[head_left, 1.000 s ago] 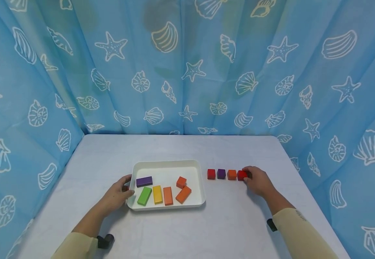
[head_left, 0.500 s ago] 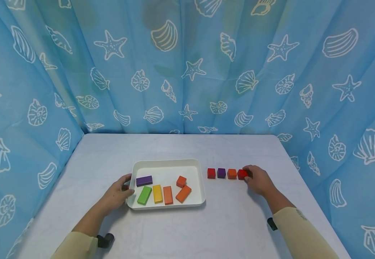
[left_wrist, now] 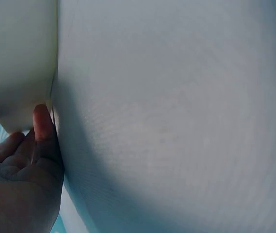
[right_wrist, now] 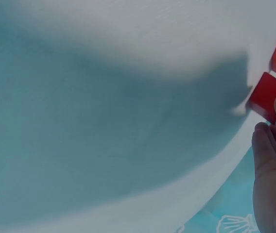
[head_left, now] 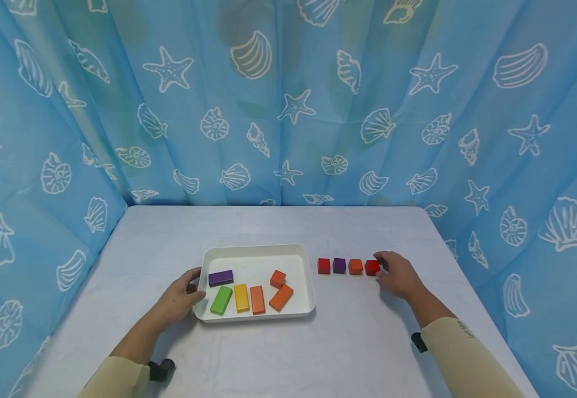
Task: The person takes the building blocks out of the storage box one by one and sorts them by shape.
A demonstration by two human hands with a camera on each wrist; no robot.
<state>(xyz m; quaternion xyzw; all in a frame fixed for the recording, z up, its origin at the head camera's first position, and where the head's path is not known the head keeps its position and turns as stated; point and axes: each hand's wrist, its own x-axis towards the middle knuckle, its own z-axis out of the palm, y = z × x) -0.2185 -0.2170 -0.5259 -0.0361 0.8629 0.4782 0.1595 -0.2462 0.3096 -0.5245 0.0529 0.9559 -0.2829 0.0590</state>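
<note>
Right hand (head_left: 396, 276) at 3 o'clock from the white tray (head_left: 253, 261), by the end red cube (head_left: 372, 268). Against half a second ago: thumb and forefinger stand wider apart and more of the cube's near face shows. Grip looks released; fingers near straight in the wrist view, thumb overlapping the cube there, contact uncertain.

End red cube unmoved on the worktop (head_left: 338, 342), last of a row. Towards 9 o'clock from it: orange cube (head_left: 355, 267), purple cube (head_left: 339, 266), first red cube (head_left: 323, 266), small gaps between, same order as before.

Left hand (head_left: 176, 298) unchanged, grasping the tray at its 8 to 9 o'clock corner. Inside, likewise unchanged: purple block (head_left: 221, 278) at 9 o'clock, green block (head_left: 221, 300) at 8.
</note>
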